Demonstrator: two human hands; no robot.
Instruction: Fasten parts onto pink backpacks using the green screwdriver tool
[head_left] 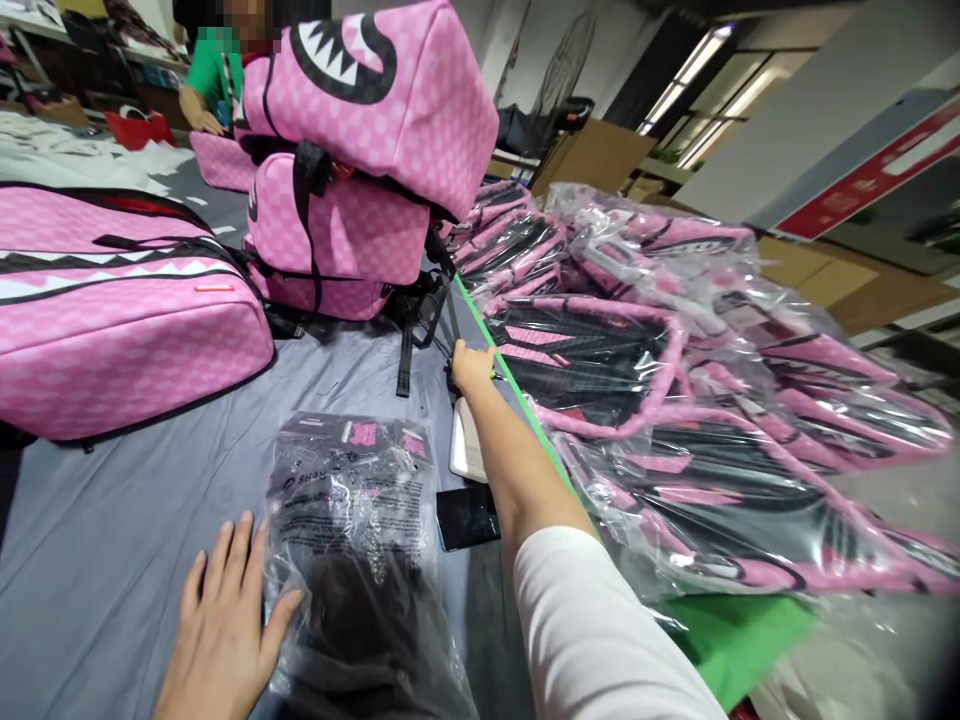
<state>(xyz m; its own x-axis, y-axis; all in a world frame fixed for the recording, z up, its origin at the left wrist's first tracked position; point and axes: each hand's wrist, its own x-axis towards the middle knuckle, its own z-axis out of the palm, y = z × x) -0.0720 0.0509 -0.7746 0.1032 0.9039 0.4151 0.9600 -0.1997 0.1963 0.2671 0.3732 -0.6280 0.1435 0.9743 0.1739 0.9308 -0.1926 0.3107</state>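
My left hand [229, 610] lies spread on the grey cloth, its thumb resting on the edge of a clear plastic bag [352, 540]. Something black and pink is packed inside that bag, which has printed text on it. Stretched out to the table's green edge, my right hand [472, 365] is closed. Small black and yellow bits show around its fingers, too little to name what it holds. Just below that hand lies a pale flat object [466, 445] with rounded corners, partly behind my forearm. A dark, phone-like slab [461, 525] sits nearer me, beside the plastic bag.
Pink checked bags [337, 230] with black straps are stacked ahead. Another pink backpack [135, 320] lies at the left. Plastic-wrapped pink and black bags [675, 400] are heaped along the right, past the green edge [544, 435]. A person in green [206, 75] stands behind the stack.
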